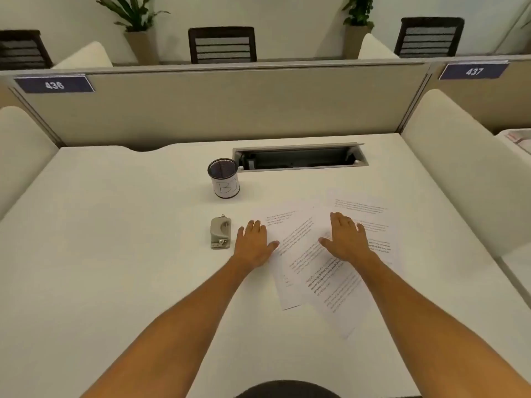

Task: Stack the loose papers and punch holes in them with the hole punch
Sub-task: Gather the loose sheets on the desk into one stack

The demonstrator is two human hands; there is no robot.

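Papers [313, 262] under both flat hands [254, 244]

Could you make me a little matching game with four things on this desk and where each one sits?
Things:
1. hole punch
2. pen cup
3. loose papers
4. right hand

Places:
A. at the back, beside the open cable slot
B. spread out and overlapping, in front of the person
C. palm down on top of the sheets
D. just outside the left hand, off the sheets

Pairs: 1-D, 2-A, 3-B, 4-C
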